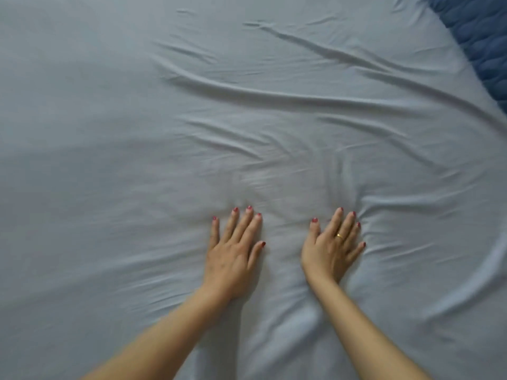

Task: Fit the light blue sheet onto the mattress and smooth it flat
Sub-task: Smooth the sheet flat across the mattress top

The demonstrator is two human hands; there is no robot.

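Observation:
The light blue sheet covers almost the whole view, spread over the mattress. Long creases run across its middle and right side, and small wrinkles bunch just beyond my fingertips. My left hand lies flat on the sheet, palm down, fingers straight and slightly spread. My right hand, with a gold ring, presses flat beside it, a hand's width to the right, fingers pointing up and right. Neither hand grips any cloth. The left part of the sheet looks smooth.
A dark blue quilted surface shows at the top right corner, past the sheet's curved edge.

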